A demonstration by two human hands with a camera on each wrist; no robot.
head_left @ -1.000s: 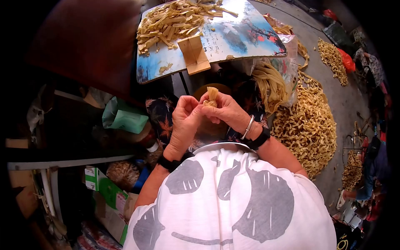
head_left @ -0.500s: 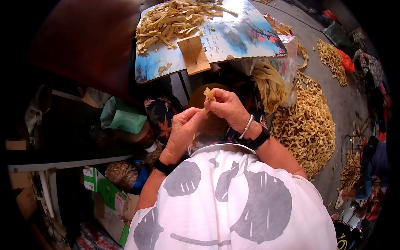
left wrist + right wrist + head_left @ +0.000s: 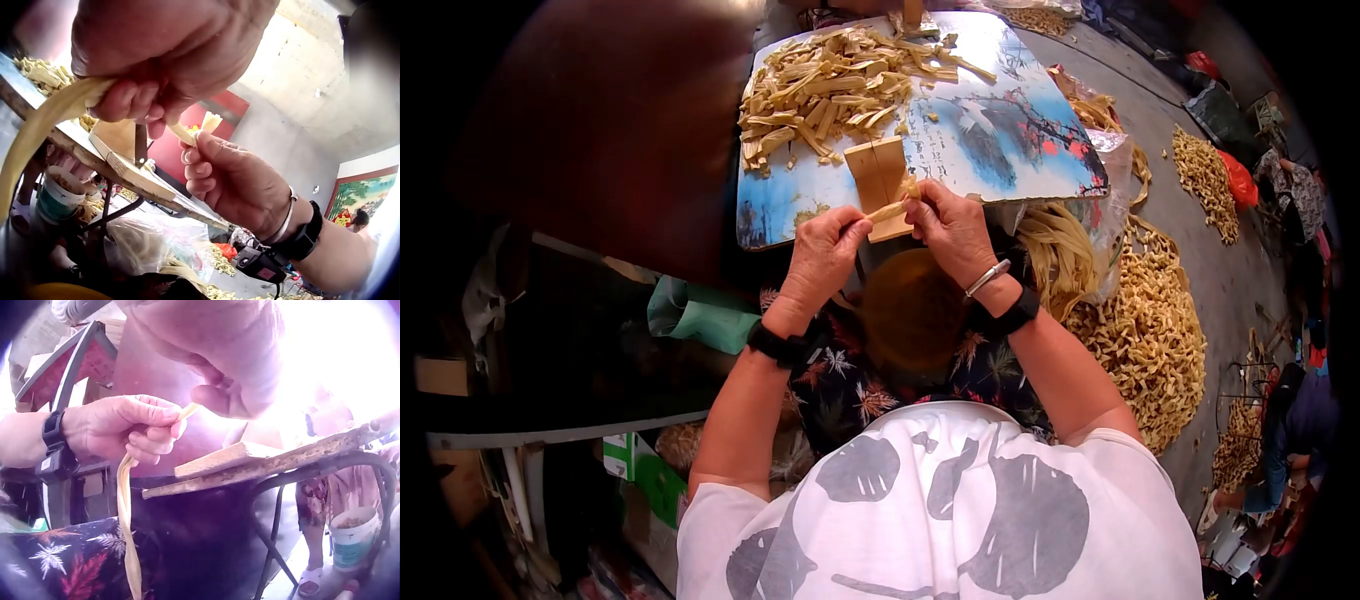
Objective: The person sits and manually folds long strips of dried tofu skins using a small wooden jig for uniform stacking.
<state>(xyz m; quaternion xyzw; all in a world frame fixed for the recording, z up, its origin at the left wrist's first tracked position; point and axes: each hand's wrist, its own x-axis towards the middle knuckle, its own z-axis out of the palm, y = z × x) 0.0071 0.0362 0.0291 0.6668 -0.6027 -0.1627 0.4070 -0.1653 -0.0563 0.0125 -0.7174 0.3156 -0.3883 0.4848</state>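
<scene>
A pale yellow, leathery strip (image 3: 887,212) is stretched between my two hands over the near edge of the painted tabletop (image 3: 1040,185). My left hand (image 3: 825,250) pinches it between thumb and fingers, and its long tail (image 3: 128,531) hangs below that hand in the right wrist view. With thumb and fingertips my right hand (image 3: 952,232) grips the other end, where a short frayed tip (image 3: 211,120) sticks up. Just beyond the strip stands an angled wooden block (image 3: 875,165), with a thin dark line down its middle.
Cut yellow pieces (image 3: 825,95) lie heaped on the tabletop's left side. Below its right edge hang long strips (image 3: 1060,255) beside clear plastic. A large pile of small twisted pieces (image 3: 1145,345) covers the floor at right. A round brownish container (image 3: 912,310) stands between the knees.
Both hands have moved forward from above the lap to the table edge beside the wooden block. They have drawn apart, and the strip now spans the gap between them.
</scene>
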